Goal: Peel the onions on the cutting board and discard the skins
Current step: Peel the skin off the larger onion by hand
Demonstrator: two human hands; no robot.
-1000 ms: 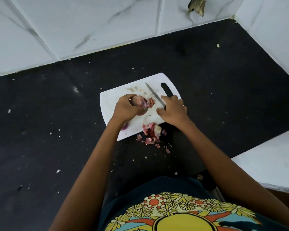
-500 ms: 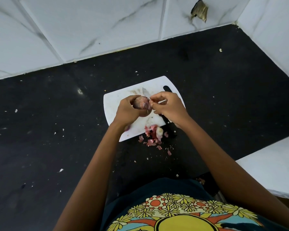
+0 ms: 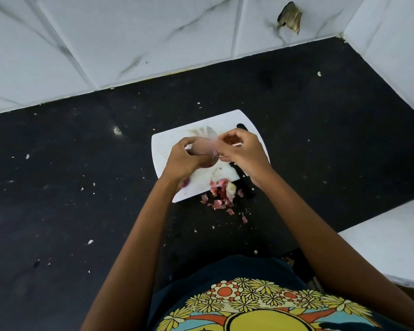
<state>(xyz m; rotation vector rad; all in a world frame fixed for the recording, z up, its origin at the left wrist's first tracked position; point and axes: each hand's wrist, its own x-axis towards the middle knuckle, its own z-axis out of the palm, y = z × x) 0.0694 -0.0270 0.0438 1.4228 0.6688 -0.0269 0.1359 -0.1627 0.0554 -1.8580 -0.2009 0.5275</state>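
Pale, papery skin lifting off the onion, pinched between thumb and fingertips of the right hand. Left hand curled round the onion, gripping it just above the white cutting board. Best done by keeping that left grip firm and turning the bulb a little at a time, pulling the skin along its length rather than straight up, so as to bring it away in one sheet and not in crumbs. Worth taking only the dry layer; flesh underneath looks smooth and pinkish, though motion blur hides the detail. A second purple piece peeking out beneath the left wrist, on the board. Knife lying on the board under the right forearm, handle toward the body, close enough to nudge. Heap of red skins at the near edge of the board, some spilled onto the black counter. Sensible to drop the new strip on that heap for later discarding.
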